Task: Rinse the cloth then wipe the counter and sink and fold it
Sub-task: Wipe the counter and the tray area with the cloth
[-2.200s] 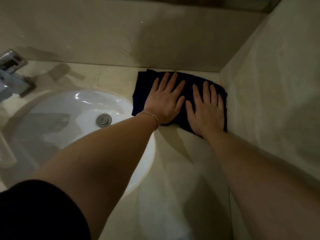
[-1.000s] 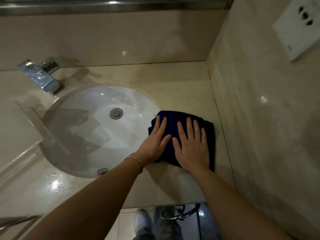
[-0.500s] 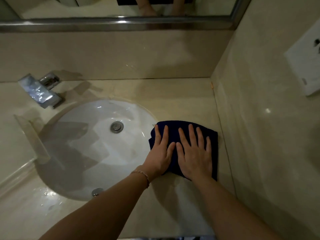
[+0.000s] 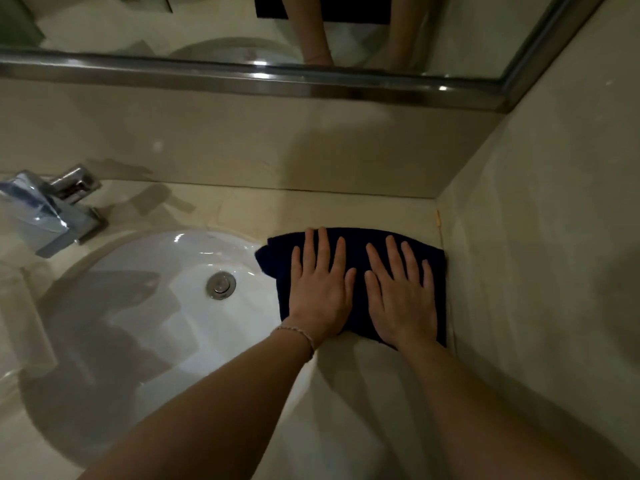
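Pushed back toward the wall since a moment ago — dark cloth (image 4: pixel 353 268) on the counter (image 4: pixel 363 403) between sink (image 4: pixel 145 306) and side wall, pressed under left hand (image 4: pixel 320 289) and right hand (image 4: pixel 403 296), fingers flat, gripping nothing — counter wiping apparently mid-stroke, folding not begun.

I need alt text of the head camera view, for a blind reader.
Left hand and right hand press flat on a dark blue cloth on a beige counter, between a white sink and the side wall.

Bare forearms, with a thin beaded bracelet (image 4: pixel 300 336) on the left wrist.
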